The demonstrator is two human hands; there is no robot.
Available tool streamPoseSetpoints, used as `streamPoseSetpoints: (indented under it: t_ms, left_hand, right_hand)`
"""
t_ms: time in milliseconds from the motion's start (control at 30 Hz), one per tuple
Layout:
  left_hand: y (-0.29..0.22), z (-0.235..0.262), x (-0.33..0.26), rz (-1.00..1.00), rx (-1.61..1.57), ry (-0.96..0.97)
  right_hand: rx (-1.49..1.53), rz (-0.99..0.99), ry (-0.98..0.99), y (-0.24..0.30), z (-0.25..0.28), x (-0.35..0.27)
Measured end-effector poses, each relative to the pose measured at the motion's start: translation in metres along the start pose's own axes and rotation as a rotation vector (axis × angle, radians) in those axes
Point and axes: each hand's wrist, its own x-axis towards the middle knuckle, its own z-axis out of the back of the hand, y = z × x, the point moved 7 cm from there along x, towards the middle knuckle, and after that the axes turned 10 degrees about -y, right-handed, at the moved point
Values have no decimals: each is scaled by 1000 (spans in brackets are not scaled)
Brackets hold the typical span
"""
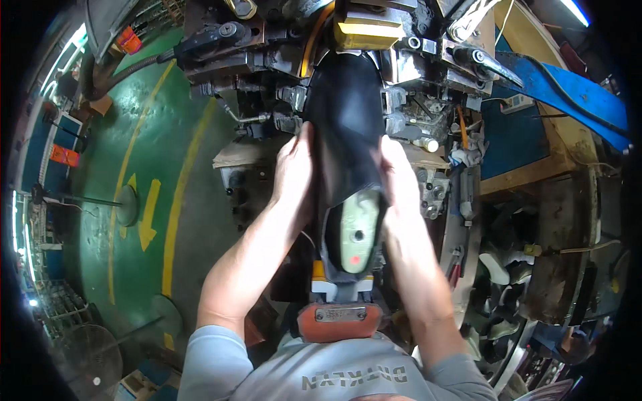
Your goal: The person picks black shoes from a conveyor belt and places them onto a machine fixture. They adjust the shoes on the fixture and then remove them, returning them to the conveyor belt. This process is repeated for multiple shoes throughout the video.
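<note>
Left hand (293,170) and right hand (400,175) grip the sides of the black upper (348,107) over the green last (360,224); uneven pull could skew it, nearby metal clamps (291,98) could pinch skin.

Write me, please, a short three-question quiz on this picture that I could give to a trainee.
1. True or false: the left hand and the right hand are on opposite sides of the black shoe upper.
2. What colour is the form showing in the open end of the upper? A) blue B) green C) white
3. Fill in the blank: the orange-red pad lies between the upper and the person's ____.

Key:
1. True.
2. B, green.
3. Shirt.
</note>
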Motion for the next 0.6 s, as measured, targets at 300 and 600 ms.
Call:
streamPoseSetpoints:
  t_ms: [300,600]
  left_hand:
    - [39,14,31,-1,-145,-85]
    - [41,18,22,-120,-271,-87]
  right_hand:
    - [-47,157,-8,-15,15,28]
    - [-338,447,-65,-4,17,23]
